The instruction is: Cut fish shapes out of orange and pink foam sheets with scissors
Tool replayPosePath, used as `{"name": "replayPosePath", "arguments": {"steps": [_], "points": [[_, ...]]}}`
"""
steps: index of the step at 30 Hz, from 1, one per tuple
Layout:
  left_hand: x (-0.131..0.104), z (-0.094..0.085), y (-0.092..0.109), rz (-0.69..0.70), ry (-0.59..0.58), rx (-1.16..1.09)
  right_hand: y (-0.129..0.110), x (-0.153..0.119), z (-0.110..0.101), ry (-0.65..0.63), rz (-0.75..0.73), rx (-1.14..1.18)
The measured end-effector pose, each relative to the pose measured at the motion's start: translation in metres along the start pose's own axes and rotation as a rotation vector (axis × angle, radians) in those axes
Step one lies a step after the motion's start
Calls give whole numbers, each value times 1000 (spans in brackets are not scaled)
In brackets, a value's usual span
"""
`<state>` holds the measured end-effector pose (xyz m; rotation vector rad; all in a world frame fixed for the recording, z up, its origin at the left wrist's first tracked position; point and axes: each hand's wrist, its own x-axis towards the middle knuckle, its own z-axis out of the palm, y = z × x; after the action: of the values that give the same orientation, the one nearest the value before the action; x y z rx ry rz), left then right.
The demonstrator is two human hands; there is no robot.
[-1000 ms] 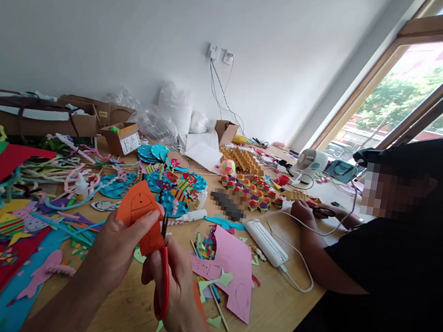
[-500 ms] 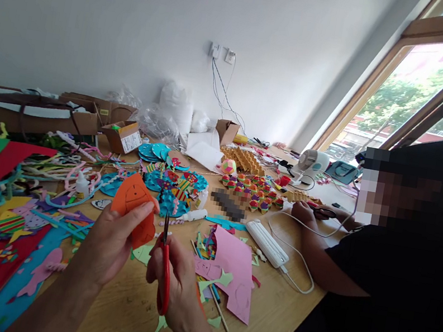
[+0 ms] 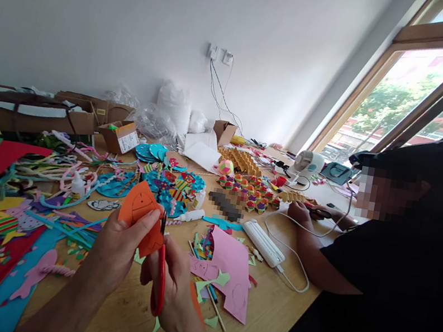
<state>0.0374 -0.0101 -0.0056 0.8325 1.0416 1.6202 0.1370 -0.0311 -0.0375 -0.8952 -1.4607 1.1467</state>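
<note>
The smooth wooden tabletop (image 3: 266, 304) spans the near scene. The left hand (image 3: 117, 245) pinches matte orange paper (image 3: 138, 202), its length slanting from far left to near right. The right hand (image 3: 176, 278), nearer the paper's right edge, grips red-handled scissors (image 3: 160, 283), slim blades pointing far along that edge.

Daylight from window (image 3: 407, 95), right | glare outside | wall (image 3: 120, 30) dimmer leftward | edges stretched, slightly soft
</note>
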Motion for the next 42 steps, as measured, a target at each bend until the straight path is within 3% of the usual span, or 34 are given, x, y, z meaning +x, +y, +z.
{"name": "replayPosePath", "arguments": {"steps": [42], "points": [[0,-1,-9,10,-62,24,7,-1,-3,6,31,38]]}}
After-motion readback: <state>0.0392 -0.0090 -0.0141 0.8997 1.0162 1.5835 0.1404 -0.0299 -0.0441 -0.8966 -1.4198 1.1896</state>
